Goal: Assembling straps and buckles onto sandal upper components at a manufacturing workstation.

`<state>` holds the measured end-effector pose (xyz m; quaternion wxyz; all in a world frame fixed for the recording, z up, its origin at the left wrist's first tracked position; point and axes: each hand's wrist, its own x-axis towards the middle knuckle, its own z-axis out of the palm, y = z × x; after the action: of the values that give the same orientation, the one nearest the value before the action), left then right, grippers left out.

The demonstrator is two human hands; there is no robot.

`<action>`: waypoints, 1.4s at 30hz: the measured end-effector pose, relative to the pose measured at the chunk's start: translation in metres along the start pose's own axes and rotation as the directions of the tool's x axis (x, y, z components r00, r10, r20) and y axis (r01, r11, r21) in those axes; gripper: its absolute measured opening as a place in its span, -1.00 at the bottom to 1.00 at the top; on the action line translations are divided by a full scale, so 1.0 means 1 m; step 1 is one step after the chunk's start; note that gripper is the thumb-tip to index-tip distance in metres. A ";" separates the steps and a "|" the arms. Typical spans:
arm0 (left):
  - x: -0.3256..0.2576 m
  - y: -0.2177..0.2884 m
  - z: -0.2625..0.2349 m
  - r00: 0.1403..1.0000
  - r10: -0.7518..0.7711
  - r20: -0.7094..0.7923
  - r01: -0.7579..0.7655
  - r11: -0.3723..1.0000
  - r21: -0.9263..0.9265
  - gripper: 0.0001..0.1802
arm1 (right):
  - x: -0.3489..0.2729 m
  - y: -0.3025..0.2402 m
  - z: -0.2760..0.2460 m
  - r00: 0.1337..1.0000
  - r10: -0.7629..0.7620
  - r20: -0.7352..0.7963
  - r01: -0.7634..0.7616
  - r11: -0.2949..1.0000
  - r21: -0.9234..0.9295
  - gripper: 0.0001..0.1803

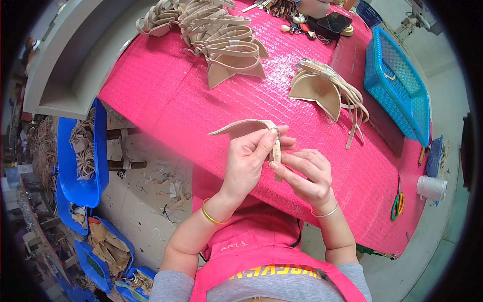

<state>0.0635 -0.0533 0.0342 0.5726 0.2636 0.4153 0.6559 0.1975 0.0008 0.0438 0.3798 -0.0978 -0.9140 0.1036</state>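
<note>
Well, the thin beige curved piece, leather-like in look [244, 127], is up in my fingers, above the near side of the shiny pink plastic-covered table [166, 118]. My left hand [246, 158] grips it, thumb pressed by what looks like a small metal buckle [278, 133]; my right hand [308, 176] pinches the narrow, hole-punched beige strap [276, 152] between thumb and fingertips. I judge it light and supple, firm enough in its wide part to keep a curve, hardly fragile, though smooth faces might slip. Best held, I'd say, close to the buckle and by the strap, leaving the wide part uncreased. A small stack of similar beige pieces [314, 93] lies towards the table's right, a longer beige pile [214, 35] at its far left.
</note>
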 end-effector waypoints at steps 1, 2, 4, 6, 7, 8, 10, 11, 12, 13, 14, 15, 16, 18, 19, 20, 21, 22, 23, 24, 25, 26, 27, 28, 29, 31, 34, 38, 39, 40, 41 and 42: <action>0.000 0.000 -0.001 1.000 0.009 -0.015 -0.009 1.000 -0.007 -0.64 | 0.001 -0.001 -0.001 1.000 0.002 0.015 -0.002 1.000 0.006 -0.69; -0.001 0.000 -0.001 1.000 0.008 -0.016 -0.008 1.000 -0.007 -0.64 | 0.001 -0.001 -0.001 1.000 0.005 0.030 -0.005 1.000 0.011 -0.68; -0.001 0.000 -0.002 1.000 0.005 -0.008 -0.005 0.999 -0.035 -0.64 | 0.002 -0.002 0.000 1.000 0.015 0.010 -0.015 1.000 0.025 -0.67; -0.002 0.001 -0.002 1.000 0.002 -0.008 -0.003 0.999 -0.032 -0.64 | 0.003 -0.003 0.001 1.000 0.025 -0.009 -0.025 0.999 0.039 -0.66; -0.002 0.001 -0.002 1.000 0.001 -0.007 -0.001 1.000 -0.029 -0.65 | 0.003 -0.003 0.001 0.999 0.047 -0.013 -0.046 0.997 0.063 -0.66; -0.003 0.001 -0.002 1.000 0.000 -0.006 0.000 1.000 -0.029 -0.65 | 0.003 -0.004 0.001 0.997 0.069 -0.016 -0.068 0.994 0.088 -0.66; -0.002 0.001 -0.001 0.997 0.073 -0.004 -0.072 0.986 0.150 -0.64 | 0.005 -0.005 0.001 0.971 0.231 -0.052 -0.225 0.968 0.109 -0.68; -0.004 0.001 -0.002 0.997 0.072 -0.002 -0.071 0.986 0.150 -0.64 | 0.007 -0.006 0.001 0.918 0.386 -0.085 -0.373 0.918 0.136 -0.70; -0.008 0.003 -0.005 0.998 0.041 0.055 -0.050 0.985 0.163 -0.63 | 0.018 -0.005 -0.002 0.822 0.568 -0.042 -0.551 0.812 0.193 -0.82; -0.011 0.004 -0.006 0.993 0.008 0.121 -0.030 0.984 0.174 -0.63 | 0.022 0.000 0.002 0.819 0.571 -0.046 -0.554 0.810 0.190 -0.82; -0.014 0.008 -0.004 0.996 -0.031 0.081 0.015 0.981 0.195 -0.58 | 0.026 0.005 0.007 0.669 0.742 0.040 -0.653 0.561 0.509 -0.89; -0.014 0.009 -0.007 0.996 -0.031 0.084 0.014 0.981 0.196 -0.58 | 0.029 0.008 0.011 0.513 0.836 0.196 -0.634 0.216 0.743 -0.95; -0.014 0.010 -0.011 0.987 -0.092 0.134 0.076 0.990 0.120 -0.57 | 0.028 0.011 0.010 0.518 0.836 0.183 -0.648 0.244 0.722 -0.89; -0.017 0.011 -0.010 0.974 -0.136 0.182 0.135 0.991 0.021 -0.58 | 0.027 0.017 0.003 0.498 0.843 0.205 -0.634 0.192 0.749 -0.88; -0.017 0.014 -0.010 0.975 -0.136 0.176 0.134 0.991 0.019 -0.58 | 0.027 0.019 -0.001 0.478 0.848 0.231 -0.618 0.138 0.774 -0.86; -0.017 0.016 -0.010 0.970 -0.143 0.198 0.132 0.989 0.069 -0.59 | 0.024 0.018 -0.005 0.491 0.827 0.275 -0.633 0.122 0.765 -0.83; -0.015 0.017 -0.012 0.962 -0.153 0.225 0.129 0.985 0.119 -0.59 | 0.025 0.013 -0.006 0.490 0.827 0.275 -0.634 0.122 0.764 -0.83; -0.013 0.017 -0.015 0.961 -0.148 0.235 0.119 0.984 0.130 -0.60 | 0.027 0.006 -0.007 0.503 0.817 0.283 -0.603 0.097 0.792 -0.82; -0.014 0.018 -0.016 0.961 -0.148 0.235 0.120 0.984 0.129 -0.60 | 0.028 0.000 -0.007 0.516 0.806 0.289 -0.570 0.071 0.818 -0.81; -0.015 0.019 -0.015 0.969 -0.158 0.190 0.131 0.980 0.151 -0.62 | 0.024 -0.003 -0.005 0.588 0.748 0.307 -0.541 0.083 0.837 -0.80; -0.016 0.019 -0.015 0.975 -0.168 0.143 0.143 0.975 0.172 -0.64 | 0.021 -0.005 -0.003 0.589 0.747 0.308 -0.542 0.083 0.836 -0.80; -0.015 0.018 -0.014 0.976 -0.167 0.142 0.142 0.975 0.171 -0.64 | 0.019 -0.007 -0.001 0.633 0.711 0.305 -0.547 0.134 0.826 -0.80; -0.015 0.017 -0.013 0.983 -0.137 0.126 0.112 0.977 0.184 -0.68 | 0.017 -0.010 0.001 0.673 0.676 0.300 -0.549 0.184 0.816 -0.81; -0.015 0.016 -0.013 0.988 -0.106 0.110 0.083 0.977 0.197 -0.71 | 0.017 -0.008 0.000 0.658 0.681 0.321 -0.565 0.163 0.809 -0.84; -0.016 0.014 -0.016 0.988 -0.108 0.110 0.085 0.976 0.199 -0.71 | 0.016 -0.008 0.003 0.657 0.682 0.321 -0.564 0.162 0.810 -0.84; -0.013 0.013 -0.017 0.993 -0.116 0.034 0.107 0.975 0.195 -0.70 | 0.013 -0.005 0.009 0.565 0.720 0.404 -0.515 -0.075 0.854 -0.89; -0.011 0.015 -0.008 0.995 -0.086 -0.044 0.090 0.991 0.104 -0.70 | 0.013 -0.011 0.010 0.490 0.700 0.520 -0.397 -0.352 0.848 -0.91; -0.007 0.013 -0.015 0.997 -0.059 0.053 0.049 0.982 0.180 -0.68 | 0.016 -0.019 0.004 0.420 0.665 0.618 -0.374 -0.493 0.785 -0.86; -0.005 0.013 -0.017 0.989 -0.092 0.112 0.053 0.948 0.314 -0.67 | 0.015 -0.020 0.003 0.385 0.662 0.643 -0.426 -0.491 0.760 -0.83; -0.004 0.013 -0.018 0.985 -0.115 0.130 0.066 0.940 0.334 -0.71 | 0.012 -0.020 0.002 0.383 0.667 0.639 -0.425 -0.488 0.763 -0.83; -0.003 0.013 -0.016 0.984 -0.117 0.136 0.066 0.941 0.332 -0.71 | 0.008 -0.020 0.002 0.372 0.676 0.636 -0.436 -0.477 0.763 -0.82; -0.003 0.012 -0.014 0.989 -0.074 0.128 0.012 0.904 0.428 -0.75 | 0.003 -0.021 0.003 0.361 0.687 0.631 -0.447 -0.466 0.763 -0.80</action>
<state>0.0461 -0.0597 0.0372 0.5433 0.4189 0.5127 0.5162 0.1917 -0.0186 0.0492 0.2831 -0.3221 -0.3080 0.8493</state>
